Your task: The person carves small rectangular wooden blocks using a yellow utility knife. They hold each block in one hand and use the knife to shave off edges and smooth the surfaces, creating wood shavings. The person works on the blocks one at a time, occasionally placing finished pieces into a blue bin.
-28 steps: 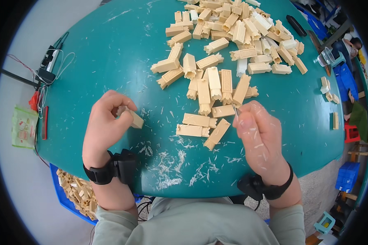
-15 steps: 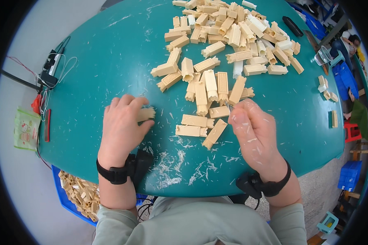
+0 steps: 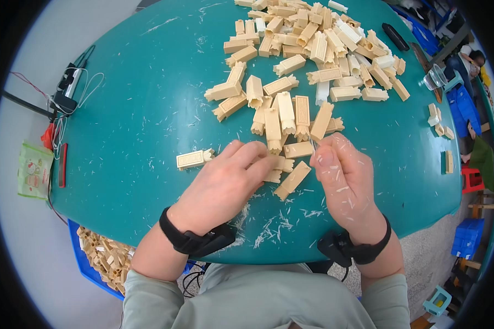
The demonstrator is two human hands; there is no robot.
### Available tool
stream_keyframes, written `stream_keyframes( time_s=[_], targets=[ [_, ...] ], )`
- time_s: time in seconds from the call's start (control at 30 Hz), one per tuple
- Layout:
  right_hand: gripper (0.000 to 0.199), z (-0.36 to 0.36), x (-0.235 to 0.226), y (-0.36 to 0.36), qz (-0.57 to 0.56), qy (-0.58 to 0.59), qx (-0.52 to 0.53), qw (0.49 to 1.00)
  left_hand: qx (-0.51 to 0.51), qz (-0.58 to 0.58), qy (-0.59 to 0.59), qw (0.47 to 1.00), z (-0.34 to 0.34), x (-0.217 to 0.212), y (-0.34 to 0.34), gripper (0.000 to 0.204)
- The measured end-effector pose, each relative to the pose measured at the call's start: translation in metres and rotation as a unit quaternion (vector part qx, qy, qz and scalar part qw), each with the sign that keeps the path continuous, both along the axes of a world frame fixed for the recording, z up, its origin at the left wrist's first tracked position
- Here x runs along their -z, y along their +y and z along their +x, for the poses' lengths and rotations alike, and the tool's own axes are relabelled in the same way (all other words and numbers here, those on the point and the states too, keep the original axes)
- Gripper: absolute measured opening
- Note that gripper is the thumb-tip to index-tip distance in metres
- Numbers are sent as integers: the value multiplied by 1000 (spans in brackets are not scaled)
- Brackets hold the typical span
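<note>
The cream plastic piece (image 3: 282,163) that the person works on lies on the teal round table (image 3: 148,126), near its near edge, just in front of the body. The left hand (image 3: 225,183) lies over it, palm down, with the fingers stretched to the right and resting on the piece. It presses more than grips, so I cannot tell if the fingers really close around it. The right hand (image 3: 343,175) is just to the right, fingers curled together in a pinch. Something thin and pale shows at the fingertips, maybe a small blade or pick, but it is too small to be sure.

To do this well, I think the left hand should hold the piece flat and steady, and the right hand should work with short, controlled strokes away from the left fingers, because the two hands are very close.

Both wrists carry black bands, and the forearms come in from the near edge.

Another long piece (image 3: 292,180) lies between the hands. One single piece (image 3: 194,159) sits apart to the left. A big heap of pieces (image 3: 313,38) covers the far right part. White shavings (image 3: 269,230) are scattered near the edge. A blue crate of pieces (image 3: 101,257) stands below on the left.
</note>
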State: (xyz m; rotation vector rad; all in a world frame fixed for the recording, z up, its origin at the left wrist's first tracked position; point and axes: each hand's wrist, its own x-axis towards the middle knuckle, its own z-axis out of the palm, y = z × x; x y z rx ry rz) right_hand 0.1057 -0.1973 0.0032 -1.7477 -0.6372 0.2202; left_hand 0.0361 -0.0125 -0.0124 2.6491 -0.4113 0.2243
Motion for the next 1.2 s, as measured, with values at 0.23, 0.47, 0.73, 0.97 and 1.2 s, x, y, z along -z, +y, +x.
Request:
stream_keyframes(
  time_s=[0.23, 0.47, 0.73, 0.97, 1.2],
  targets=[
    [24, 0, 0, 1, 6, 12, 1, 1000, 13, -136, -7, 991, -4, 0, 8, 37],
    [28, -4, -2, 0, -13, 8, -89, 996, -3, -590, 135, 796, -16, -7, 9, 45],
    [29, -6, 7, 5, 2, -24, -100, 995, 58, -582, 157, 796, -18, -9, 2, 56],
    [28, -9, 4, 4, 6, 41, -110, 993, 48, -669, 119, 732, -19, -1, 1, 39],
    [25, -13, 2, 6, 40, 56, -81, 994, 27, -654, 57, 754, -19, 0, 0, 31]
  ],
)
